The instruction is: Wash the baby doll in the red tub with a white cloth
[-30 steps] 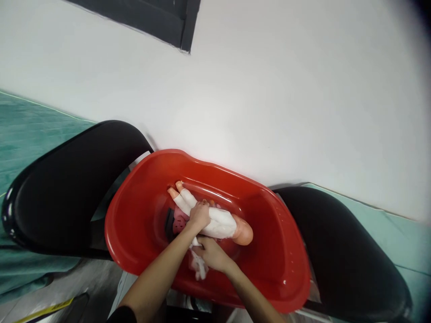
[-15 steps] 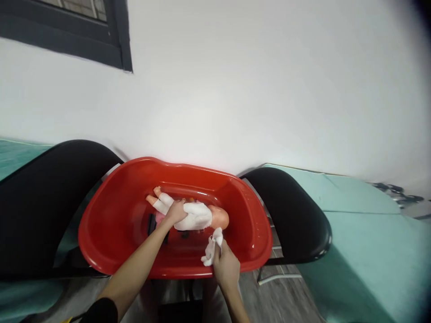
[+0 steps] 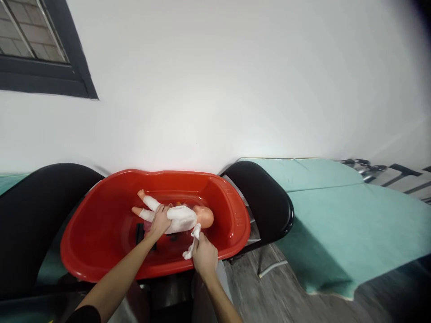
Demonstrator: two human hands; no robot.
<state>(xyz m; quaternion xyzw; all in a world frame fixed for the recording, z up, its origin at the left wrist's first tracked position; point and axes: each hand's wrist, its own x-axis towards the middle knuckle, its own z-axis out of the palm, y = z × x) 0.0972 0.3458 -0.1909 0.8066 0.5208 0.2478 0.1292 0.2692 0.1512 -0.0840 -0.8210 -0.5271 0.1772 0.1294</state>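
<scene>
A baby doll (image 3: 183, 218) in a white suit lies in a red plastic tub (image 3: 101, 264), its head to the right and bare feet to the left. My left hand (image 3: 161, 220) is closed round the doll at its hip, and some fingers are hidden. In my right hand (image 3: 205, 255) I pinch a white cloth (image 3: 192, 242), which hangs over the tub's near side beside the doll's head. Beneath the doll are a dark object (image 3: 139, 233) and some pink and orange pieces, mostly covered.
The tub spans two black chairs (image 3: 262, 202), the other black chair (image 3: 57, 197) being on the left. Pale green covered surfaces (image 3: 336, 215) extend at the right. A white wall (image 3: 215, 89) rises behind, with a dark-framed window (image 3: 43, 76) at upper left.
My view has turned right, so the tub and both hands sit further left. The doll's legs appear more spread. Both hands keep their holds on the doll and cloth.
</scene>
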